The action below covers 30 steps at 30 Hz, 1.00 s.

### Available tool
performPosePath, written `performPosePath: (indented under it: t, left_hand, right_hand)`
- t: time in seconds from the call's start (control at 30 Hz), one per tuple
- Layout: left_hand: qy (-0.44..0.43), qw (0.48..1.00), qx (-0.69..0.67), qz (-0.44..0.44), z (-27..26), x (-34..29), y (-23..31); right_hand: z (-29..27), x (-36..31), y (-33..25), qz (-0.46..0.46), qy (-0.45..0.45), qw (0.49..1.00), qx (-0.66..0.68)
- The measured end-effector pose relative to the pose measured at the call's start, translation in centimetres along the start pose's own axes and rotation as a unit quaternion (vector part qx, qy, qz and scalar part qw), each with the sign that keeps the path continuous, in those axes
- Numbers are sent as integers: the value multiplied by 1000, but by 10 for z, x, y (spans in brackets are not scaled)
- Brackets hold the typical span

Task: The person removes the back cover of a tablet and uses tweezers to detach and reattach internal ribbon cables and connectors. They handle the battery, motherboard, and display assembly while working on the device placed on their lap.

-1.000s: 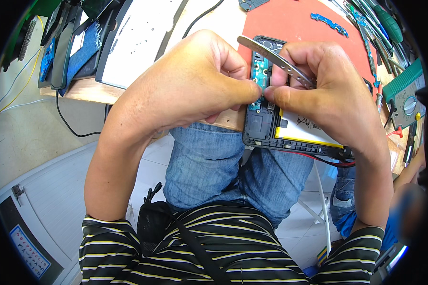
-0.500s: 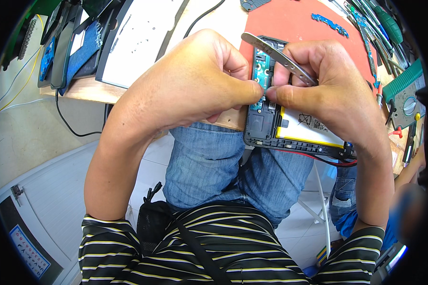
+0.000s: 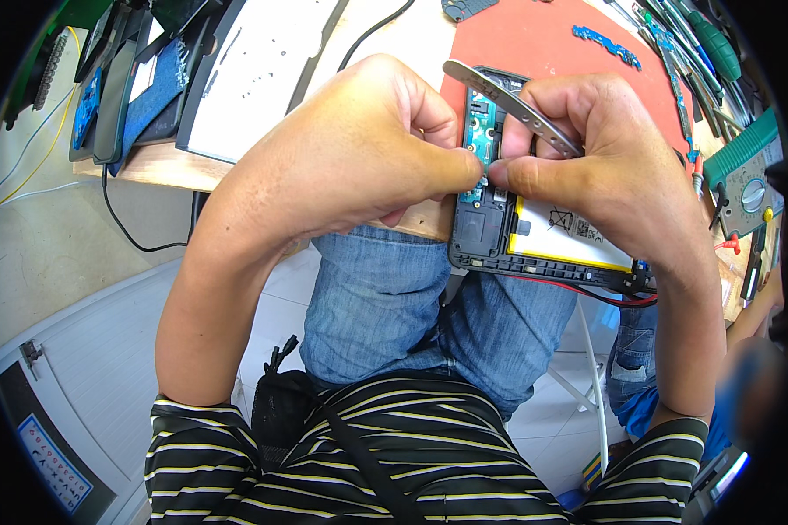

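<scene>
An opened phone (image 3: 543, 272) lies at the table's front edge, its back off. Inside it show a white battery (image 3: 587, 241) with a yellow border and a green circuit board (image 3: 481, 131) at the left end. My left hand (image 3: 359, 144) is closed at the phone's left side, its thumb tip pressing on the board and the other fingers curled, partly hidden. Metal tweezers (image 3: 518, 107) sit in the curled fingers of my right hand (image 3: 600, 144), slanting up to the left over the phone. My right thumb tip meets the board's edge beside the left thumb.
An orange-red mat (image 3: 534, 35) lies under the phone, with a loose blue circuit board (image 3: 606, 45) on it. Hand tools (image 3: 687, 52) and a green-edged multimeter (image 3: 749, 188) crowd the right. Phones and a blue cloth (image 3: 156, 105) are at the left. Another person's arm (image 3: 756, 311) shows far right.
Both hands hold nearly the same pose. The right thumb and the tweezers have shifted very slightly to the left.
</scene>
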<state>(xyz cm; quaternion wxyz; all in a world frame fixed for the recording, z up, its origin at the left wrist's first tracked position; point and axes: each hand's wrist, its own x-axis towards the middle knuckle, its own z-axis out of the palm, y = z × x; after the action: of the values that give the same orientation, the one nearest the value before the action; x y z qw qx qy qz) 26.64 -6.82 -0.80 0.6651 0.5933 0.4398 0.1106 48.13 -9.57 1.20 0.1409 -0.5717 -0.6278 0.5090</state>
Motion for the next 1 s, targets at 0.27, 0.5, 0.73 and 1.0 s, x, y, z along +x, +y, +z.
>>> performPosePath:
  t: [0.27, 0.5, 0.73, 1.0]
  left_hand:
    - [3, 1000, 6, 1, 0, 0, 0]
    - [9, 1000, 15, 7, 0, -1, 1]
    - [5, 999, 37, -13, -1, -3, 6]
    - [10, 999, 43, -13, 1, -1, 9]
  right_hand:
    - [0, 0, -1, -4, 9, 1000, -5]
    - [0, 1, -1, 9, 3, 1000, 10]
    - [0, 2, -1, 6, 9, 1000, 0]
    - [-1, 4, 1, -4, 12, 1000, -27]
